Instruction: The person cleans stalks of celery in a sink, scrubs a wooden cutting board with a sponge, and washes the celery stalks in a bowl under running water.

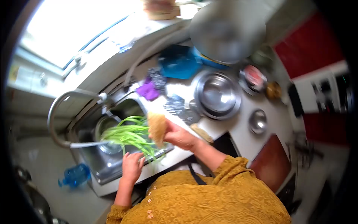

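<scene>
A bunch of long green stalks [128,135] hangs over the steel sink [108,164], some of it spread toward the counter edge. My right hand [179,137] is closed around a blurred tan, fibrous-looking bundle [157,128] at the right end of the stalks; whether the two are joined is unclear. Below the stalks, at the sink's front edge, my left hand [132,166] has its thumb and fingers apart, close to the lower stalks, with nothing visible between them. A curved faucet hose [54,115] arches over the sink, and a round metal vessel [100,127] sits inside it.
Stacked steel bowls [220,95], a small metal bowl [258,121], a blue basin [179,61] and a purple cloth [148,89] lie on the counter. A brown board [274,162] is at the right. A blue plastic bottle [76,175] stands left of the sink.
</scene>
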Motion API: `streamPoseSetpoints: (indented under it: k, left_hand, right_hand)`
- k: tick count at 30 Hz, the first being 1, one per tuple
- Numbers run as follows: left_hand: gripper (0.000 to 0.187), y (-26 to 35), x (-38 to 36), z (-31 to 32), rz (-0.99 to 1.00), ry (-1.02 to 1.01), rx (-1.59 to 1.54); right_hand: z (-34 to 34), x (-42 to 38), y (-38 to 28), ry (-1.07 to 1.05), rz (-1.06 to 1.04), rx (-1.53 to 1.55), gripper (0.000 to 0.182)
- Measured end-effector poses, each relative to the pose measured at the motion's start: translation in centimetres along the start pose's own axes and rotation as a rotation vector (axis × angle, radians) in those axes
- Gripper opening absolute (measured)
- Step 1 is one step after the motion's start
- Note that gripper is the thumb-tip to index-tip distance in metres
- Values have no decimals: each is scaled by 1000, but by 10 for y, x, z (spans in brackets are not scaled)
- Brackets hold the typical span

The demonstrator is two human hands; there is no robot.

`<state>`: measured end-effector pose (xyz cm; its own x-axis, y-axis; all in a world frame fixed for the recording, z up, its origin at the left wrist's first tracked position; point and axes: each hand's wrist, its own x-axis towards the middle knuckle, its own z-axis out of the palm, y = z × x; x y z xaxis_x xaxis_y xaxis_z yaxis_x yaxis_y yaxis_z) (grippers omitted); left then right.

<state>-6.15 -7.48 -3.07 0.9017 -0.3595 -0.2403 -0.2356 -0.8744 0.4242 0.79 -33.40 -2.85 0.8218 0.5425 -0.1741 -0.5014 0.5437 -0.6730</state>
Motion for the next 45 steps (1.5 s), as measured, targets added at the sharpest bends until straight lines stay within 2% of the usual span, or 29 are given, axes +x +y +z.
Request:
streamPoseSetpoints:
  k: [4,7,8,11,15,20,22,23,24,26,27,29,30,31,32,33,34,35,37,40,41,43,44,45]
  left_hand:
    - [23,38,-2,-6,157,-75,71]
    - [28,52,-10,0,285,-138,102]
    - [27,58,-13,5,343,-118,109]
    - [26,76,-21,16,460,-161,100]
    - [28,105,-43,22,570,-160,118]
    - [28,118,-69,20,577,-201,125]
    - [28,117,-74,25,510,-265,74]
    - [29,120,-79,27,535,-244,121]
    - [30,123,-82,32,491,-287,167]
    - [31,134,-91,49,422,-316,193]
    - [31,144,-97,56,417,-330,197]
    - [32,162,-108,78,407,-362,204]
    - [32,171,-111,91,413,-379,206]
    - [33,183,-114,103,362,-406,211]
    - [34,194,-118,116,376,-406,235]
    - [34,207,-122,127,365,-428,226]
    - [34,219,-130,136,346,-453,220]
    - [34,232,-138,143,316,-467,233]
    - [34,260,-145,154,377,-486,236]
    - [33,299,-152,155,414,-438,263]
    - [34,314,-155,151,348,-467,284]
    - [35,327,-164,146,340,-432,308]
    - [35,331,-165,145,359,-398,315]
    - [36,335,-167,144,334,-433,309]
  right_hand:
    - [4,-88,31,140,-71,29,70]
    - [18,-164,58,282,-129,96,68]
    - [19,-185,74,351,-186,120,63]
    - [51,-262,97,573,-246,171,63]
    - [69,-337,142,770,-327,205,66]
    - [59,-391,144,890,-446,247,63]
    - [40,-411,138,1055,-438,77,61]
    - [17,-427,143,1095,-508,-31,58]
    - [5,-446,135,1197,-480,-138,55]
    - [-23,-496,120,1426,-485,-162,42]
    - [-48,-528,120,1473,-553,-203,55]
    - [-96,-606,109,1691,-435,-300,58]
    - [-92,-632,85,1865,-425,-153,57]
    - [-126,-671,92,2037,-489,-181,56]
    - [-158,-721,95,2119,-412,-395,56]
    - [-167,-753,84,2200,-328,-347,52]
    - [-206,-800,96,2270,-303,-482,46]
    - [-224,-834,91,2330,-203,-525,48]
    - [-255,-878,80,2387,11,-594,51]
    - [-278,-881,55,2368,133,-686,50]
    - [-282,-869,49,2341,135,-681,50]
    - [-283,-842,44,2372,463,-1065,48]
    - [-288,-833,51,2368,458,-1055,48]
    - [-292,-825,58,2344,328,-1140,45]
